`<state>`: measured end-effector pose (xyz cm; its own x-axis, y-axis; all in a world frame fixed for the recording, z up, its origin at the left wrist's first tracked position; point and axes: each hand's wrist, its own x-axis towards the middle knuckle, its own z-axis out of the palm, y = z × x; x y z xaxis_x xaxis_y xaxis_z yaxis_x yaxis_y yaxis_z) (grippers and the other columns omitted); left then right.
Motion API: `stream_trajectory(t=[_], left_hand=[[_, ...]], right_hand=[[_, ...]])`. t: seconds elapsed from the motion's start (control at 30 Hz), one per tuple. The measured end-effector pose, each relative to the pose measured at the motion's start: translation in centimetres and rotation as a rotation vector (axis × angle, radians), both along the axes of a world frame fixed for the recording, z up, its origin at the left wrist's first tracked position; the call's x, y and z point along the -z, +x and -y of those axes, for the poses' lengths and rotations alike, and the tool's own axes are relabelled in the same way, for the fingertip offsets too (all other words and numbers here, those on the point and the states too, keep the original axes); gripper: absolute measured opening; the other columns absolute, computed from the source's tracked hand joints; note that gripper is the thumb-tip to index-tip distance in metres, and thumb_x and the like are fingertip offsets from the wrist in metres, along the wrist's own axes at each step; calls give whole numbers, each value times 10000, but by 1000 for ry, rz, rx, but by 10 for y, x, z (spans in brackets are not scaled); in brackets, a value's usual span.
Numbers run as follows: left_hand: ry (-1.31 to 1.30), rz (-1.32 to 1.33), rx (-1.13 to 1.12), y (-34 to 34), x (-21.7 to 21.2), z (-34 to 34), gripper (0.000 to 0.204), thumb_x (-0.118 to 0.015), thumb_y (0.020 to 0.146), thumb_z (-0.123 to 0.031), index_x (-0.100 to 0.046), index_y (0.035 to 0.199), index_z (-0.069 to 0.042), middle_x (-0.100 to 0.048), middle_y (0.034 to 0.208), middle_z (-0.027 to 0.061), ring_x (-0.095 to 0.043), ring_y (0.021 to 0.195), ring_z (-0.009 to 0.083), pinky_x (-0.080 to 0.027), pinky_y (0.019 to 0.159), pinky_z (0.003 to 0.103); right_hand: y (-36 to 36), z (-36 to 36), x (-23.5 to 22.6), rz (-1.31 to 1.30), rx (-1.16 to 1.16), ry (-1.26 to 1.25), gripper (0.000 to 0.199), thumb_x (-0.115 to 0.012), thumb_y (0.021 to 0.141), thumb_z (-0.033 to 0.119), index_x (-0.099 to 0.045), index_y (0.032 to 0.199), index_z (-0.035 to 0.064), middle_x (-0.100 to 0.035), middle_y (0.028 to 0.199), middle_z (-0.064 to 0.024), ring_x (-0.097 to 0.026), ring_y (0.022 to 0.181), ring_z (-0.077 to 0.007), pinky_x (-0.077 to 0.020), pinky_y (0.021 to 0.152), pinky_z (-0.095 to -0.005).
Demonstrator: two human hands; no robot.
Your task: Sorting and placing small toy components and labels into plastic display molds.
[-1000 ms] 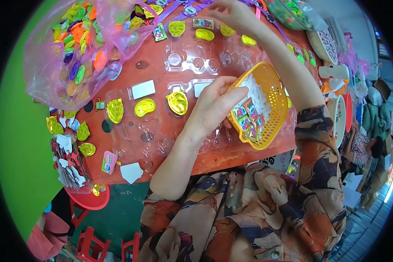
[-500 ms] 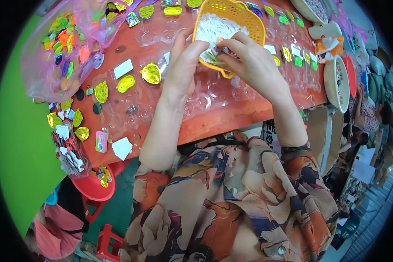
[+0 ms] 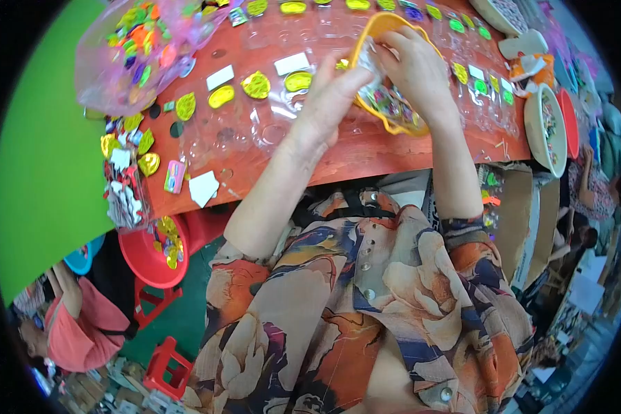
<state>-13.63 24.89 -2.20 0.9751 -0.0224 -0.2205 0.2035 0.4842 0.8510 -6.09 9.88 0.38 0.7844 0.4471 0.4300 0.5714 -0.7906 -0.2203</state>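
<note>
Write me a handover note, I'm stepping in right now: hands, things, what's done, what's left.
Left hand: at the near rim of the yellow basket, fingers on a small clear packet.
Right hand: inside the basket, over the small pieces.
Basket sits tilted on the orange table.
Done: some clear trays hold yellow foil pieces.
Left: several tray pockets are empty; a bag of coloured pieces lies far left.

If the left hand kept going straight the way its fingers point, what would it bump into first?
Probably the yellow basket: the left hand points up and right at its rim, already touching or nearly touching it. Depth is hard to judge here.
</note>
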Motion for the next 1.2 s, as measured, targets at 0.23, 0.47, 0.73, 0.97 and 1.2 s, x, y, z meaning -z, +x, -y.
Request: stream_trajectory(t=[0.23,0.47,0.73,0.97,1.2], left_hand=[[-214,-93,-98,-70,-6,-24,455,-629,929,-169,-501,1340,-23,-644,1183,78,-666,1050,157,-584,848,323],[-197,-124,-318,-127,-16,-67,447,-616,946,-169,-483,1348,-26,-649,1184,93,-693,1009,171,-607,791,329],[-191,-180,-582,-187,-5,-105,479,-608,957,-155,-478,1394,-8,-621,1299,102,-635,1161,201,-535,966,372],[-209,-246,-778,-233,5,-118,473,-636,942,-177,-519,1366,-3,-629,1319,117,-628,1191,239,-536,984,412],[-267,-264,-815,-240,6,-122,472,-636,943,-182,-519,1362,1,-632,1314,116,-632,1179,239,-542,967,400]], right_hand=[[-54,-19,-16,-301,-384,320,118,-708,860,123,-686,947,47,-663,895,-127,-664,773,-296,-523,653,-384],[-76,-72,-9,-555,-654,292,150,-652,880,132,-659,956,2,-670,876,-188,-676,821,-360,-527,696,-439],[-68,-122,-15,-833,-666,651,189,-673,905,135,-698,1035,0,-712,897,-89,-684,846,-156,-528,729,-303],[13,-187,59,-820,-441,557,240,-693,909,191,-702,1047,-6,-718,908,-62,-663,844,-110,-537,761,-281],[17,-214,74,-501,-480,190,215,-633,855,166,-703,992,17,-708,948,-175,-685,924,-355,-548,803,-452]])
